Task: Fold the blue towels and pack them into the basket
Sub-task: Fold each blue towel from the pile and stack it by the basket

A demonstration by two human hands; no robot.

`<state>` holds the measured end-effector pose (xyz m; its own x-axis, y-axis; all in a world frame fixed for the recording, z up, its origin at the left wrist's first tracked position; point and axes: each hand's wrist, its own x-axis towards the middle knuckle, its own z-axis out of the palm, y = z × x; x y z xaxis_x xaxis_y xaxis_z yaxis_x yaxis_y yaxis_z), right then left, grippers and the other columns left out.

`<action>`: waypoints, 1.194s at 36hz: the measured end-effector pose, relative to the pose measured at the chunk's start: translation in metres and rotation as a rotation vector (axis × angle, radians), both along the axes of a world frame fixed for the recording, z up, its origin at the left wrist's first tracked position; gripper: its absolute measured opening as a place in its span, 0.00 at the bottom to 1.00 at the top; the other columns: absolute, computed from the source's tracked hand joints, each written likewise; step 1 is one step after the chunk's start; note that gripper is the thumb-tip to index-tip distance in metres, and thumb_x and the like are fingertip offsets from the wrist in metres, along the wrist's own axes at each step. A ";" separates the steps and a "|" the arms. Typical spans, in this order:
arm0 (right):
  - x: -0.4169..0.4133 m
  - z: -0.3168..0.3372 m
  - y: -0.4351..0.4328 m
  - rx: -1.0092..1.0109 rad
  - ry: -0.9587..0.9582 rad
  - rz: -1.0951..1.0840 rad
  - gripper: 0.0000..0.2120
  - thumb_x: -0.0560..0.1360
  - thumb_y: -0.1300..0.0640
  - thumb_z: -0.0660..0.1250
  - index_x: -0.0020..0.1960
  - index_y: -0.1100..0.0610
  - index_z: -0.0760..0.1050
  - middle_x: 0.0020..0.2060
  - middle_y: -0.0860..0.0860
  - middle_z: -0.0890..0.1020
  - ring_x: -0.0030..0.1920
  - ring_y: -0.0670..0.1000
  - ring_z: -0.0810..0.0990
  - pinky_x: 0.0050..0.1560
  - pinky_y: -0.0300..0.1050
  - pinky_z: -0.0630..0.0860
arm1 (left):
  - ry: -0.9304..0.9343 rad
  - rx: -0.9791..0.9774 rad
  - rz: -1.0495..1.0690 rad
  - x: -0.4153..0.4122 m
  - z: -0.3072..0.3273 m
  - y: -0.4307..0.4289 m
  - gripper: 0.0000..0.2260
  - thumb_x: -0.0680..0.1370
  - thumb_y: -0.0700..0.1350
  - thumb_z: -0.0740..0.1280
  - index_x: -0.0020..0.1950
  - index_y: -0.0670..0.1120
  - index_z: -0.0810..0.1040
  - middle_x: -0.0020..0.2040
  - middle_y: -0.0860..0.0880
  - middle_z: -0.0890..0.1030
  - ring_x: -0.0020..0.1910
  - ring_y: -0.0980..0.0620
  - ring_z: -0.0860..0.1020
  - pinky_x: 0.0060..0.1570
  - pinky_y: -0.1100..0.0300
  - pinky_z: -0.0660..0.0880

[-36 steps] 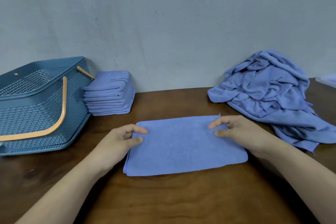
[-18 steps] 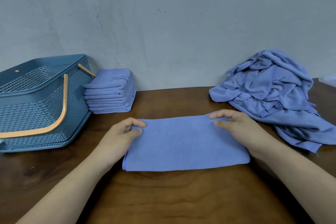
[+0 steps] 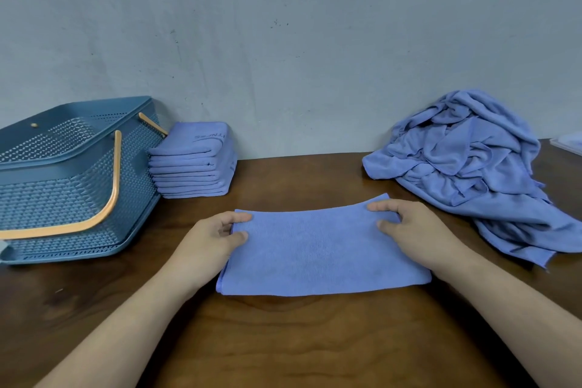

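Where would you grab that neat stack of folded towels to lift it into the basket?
Probably from its open front and right: the folded stack sits close beside the basket on its left, with the wall behind. Slide one hand flat under the bottom towel, the other on top, since loose layers would slip if pinched midway.

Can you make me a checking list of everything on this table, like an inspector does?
Surface: brown wooden table.
Job's things: one half-folded towel lies between the hands; a folded stack stands beside the basket; a loose pile sits at the right; no towel shows in the basket.
Clutter: a pale thing at the right edge, mostly cut off.
Hands: left hand pinches the towel's far left corner; right hand pinches its far right corner.
Cables: nothing seen.
Surroundings: grey wall behind.
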<state>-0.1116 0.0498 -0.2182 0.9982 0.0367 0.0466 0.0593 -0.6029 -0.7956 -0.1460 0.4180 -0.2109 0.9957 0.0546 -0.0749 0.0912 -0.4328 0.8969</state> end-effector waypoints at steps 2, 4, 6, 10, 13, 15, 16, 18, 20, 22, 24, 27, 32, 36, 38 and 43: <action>0.001 -0.002 -0.001 -0.056 0.011 -0.003 0.19 0.81 0.60 0.65 0.66 0.41 0.80 0.53 0.37 0.83 0.50 0.45 0.84 0.53 0.43 0.81 | -0.005 0.036 0.005 0.001 -0.001 0.000 0.15 0.80 0.47 0.71 0.66 0.61 0.83 0.61 0.57 0.86 0.61 0.57 0.83 0.70 0.48 0.77; 0.001 -0.002 0.000 -0.115 0.024 0.002 0.20 0.81 0.57 0.65 0.69 0.40 0.79 0.57 0.41 0.85 0.55 0.52 0.85 0.58 0.53 0.82 | -0.009 0.067 -0.001 0.001 -0.002 -0.001 0.16 0.81 0.47 0.70 0.67 0.60 0.82 0.60 0.58 0.86 0.61 0.58 0.83 0.69 0.48 0.77; 0.000 -0.001 0.001 -0.209 -0.014 0.017 0.21 0.81 0.54 0.65 0.72 0.40 0.76 0.67 0.41 0.81 0.62 0.48 0.81 0.62 0.47 0.77 | -0.019 0.095 0.002 0.001 -0.001 -0.005 0.16 0.82 0.46 0.70 0.69 0.60 0.81 0.62 0.59 0.84 0.62 0.60 0.81 0.71 0.51 0.75; -0.007 0.005 0.003 -0.605 -0.186 -0.075 0.25 0.81 0.44 0.65 0.78 0.41 0.69 0.70 0.43 0.73 0.62 0.51 0.79 0.50 0.48 0.78 | -0.021 0.065 -0.024 0.000 0.002 -0.003 0.20 0.81 0.49 0.71 0.71 0.68 0.76 0.67 0.60 0.81 0.66 0.59 0.79 0.73 0.50 0.73; -0.012 0.009 0.008 -0.689 -0.363 -0.049 0.25 0.81 0.43 0.64 0.77 0.41 0.70 0.68 0.41 0.72 0.65 0.50 0.74 0.48 0.44 0.77 | -0.032 0.035 -0.009 -0.001 0.005 0.006 0.19 0.81 0.49 0.71 0.69 0.67 0.76 0.63 0.60 0.83 0.62 0.59 0.82 0.69 0.47 0.76; -0.015 0.012 0.017 -0.522 -0.331 0.105 0.23 0.82 0.42 0.64 0.77 0.39 0.71 0.71 0.39 0.71 0.69 0.48 0.72 0.62 0.45 0.75 | -0.121 0.141 0.059 -0.004 0.013 0.010 0.13 0.82 0.47 0.70 0.64 0.63 0.78 0.59 0.58 0.83 0.57 0.58 0.83 0.62 0.48 0.80; -0.017 0.011 0.021 -0.461 -0.261 0.182 0.24 0.82 0.40 0.64 0.77 0.38 0.69 0.74 0.37 0.69 0.73 0.46 0.69 0.68 0.44 0.70 | -0.171 0.237 0.088 -0.007 0.018 0.012 0.09 0.82 0.48 0.70 0.59 0.61 0.80 0.55 0.58 0.83 0.53 0.57 0.83 0.58 0.49 0.81; -0.020 0.007 0.028 -0.519 -0.138 0.300 0.28 0.83 0.33 0.59 0.81 0.35 0.62 0.81 0.37 0.60 0.81 0.43 0.58 0.78 0.44 0.60 | -0.180 0.389 0.083 -0.015 0.032 0.012 0.04 0.81 0.52 0.70 0.48 0.56 0.82 0.44 0.55 0.84 0.44 0.54 0.83 0.50 0.50 0.80; -0.022 0.001 0.030 -0.637 -0.074 0.366 0.30 0.82 0.29 0.51 0.83 0.32 0.53 0.84 0.37 0.48 0.84 0.42 0.45 0.83 0.46 0.46 | -0.052 0.456 -0.015 -0.022 0.038 0.011 0.16 0.81 0.59 0.69 0.40 0.49 0.81 0.36 0.50 0.84 0.33 0.53 0.81 0.42 0.54 0.77; -0.023 -0.001 0.029 -0.664 -0.044 0.376 0.31 0.82 0.27 0.47 0.83 0.32 0.48 0.84 0.37 0.42 0.83 0.40 0.38 0.83 0.47 0.39 | 0.107 0.554 -0.108 -0.029 0.040 0.006 0.26 0.79 0.65 0.68 0.38 0.43 0.79 0.33 0.48 0.83 0.27 0.55 0.76 0.37 0.56 0.74; -0.023 -0.001 0.029 -0.679 -0.046 0.375 0.32 0.81 0.26 0.46 0.83 0.32 0.46 0.84 0.37 0.40 0.83 0.40 0.36 0.83 0.47 0.39 | 0.189 0.668 -0.135 -0.030 0.035 0.006 0.28 0.76 0.70 0.69 0.33 0.46 0.76 0.30 0.49 0.79 0.27 0.56 0.73 0.36 0.56 0.73; -0.023 0.000 0.030 -0.700 -0.046 0.376 0.32 0.81 0.26 0.45 0.83 0.31 0.46 0.84 0.37 0.40 0.83 0.41 0.36 0.83 0.48 0.38 | 0.220 0.683 -0.125 -0.029 0.036 0.007 0.25 0.73 0.71 0.71 0.32 0.50 0.77 0.29 0.52 0.78 0.27 0.56 0.73 0.36 0.56 0.72; -0.022 -0.001 0.030 -0.709 -0.050 0.371 0.33 0.81 0.26 0.44 0.83 0.31 0.45 0.84 0.37 0.40 0.83 0.40 0.36 0.83 0.47 0.39 | 0.301 0.636 -0.197 -0.035 0.042 0.004 0.23 0.75 0.65 0.74 0.36 0.45 0.81 0.30 0.52 0.81 0.27 0.57 0.76 0.36 0.61 0.73; -0.023 0.000 0.030 -0.711 -0.043 0.373 0.33 0.81 0.25 0.44 0.83 0.31 0.45 0.84 0.37 0.40 0.83 0.40 0.36 0.83 0.47 0.39 | 0.331 0.560 -0.237 -0.033 0.040 0.003 0.18 0.77 0.58 0.76 0.37 0.45 0.81 0.30 0.52 0.78 0.28 0.55 0.75 0.32 0.62 0.70; -0.023 0.000 0.030 -0.713 -0.039 0.374 0.33 0.81 0.26 0.44 0.83 0.31 0.45 0.84 0.37 0.40 0.83 0.41 0.36 0.83 0.47 0.39 | 0.353 0.539 -0.239 -0.032 0.041 0.008 0.17 0.78 0.57 0.76 0.37 0.46 0.80 0.29 0.52 0.78 0.28 0.55 0.74 0.29 0.62 0.69; -0.025 0.000 0.032 -0.733 -0.031 0.373 0.34 0.80 0.25 0.43 0.83 0.31 0.44 0.84 0.38 0.39 0.83 0.41 0.35 0.83 0.48 0.38 | 0.430 0.539 -0.243 -0.027 0.047 0.023 0.17 0.78 0.58 0.75 0.39 0.46 0.80 0.33 0.51 0.79 0.31 0.55 0.75 0.31 0.62 0.71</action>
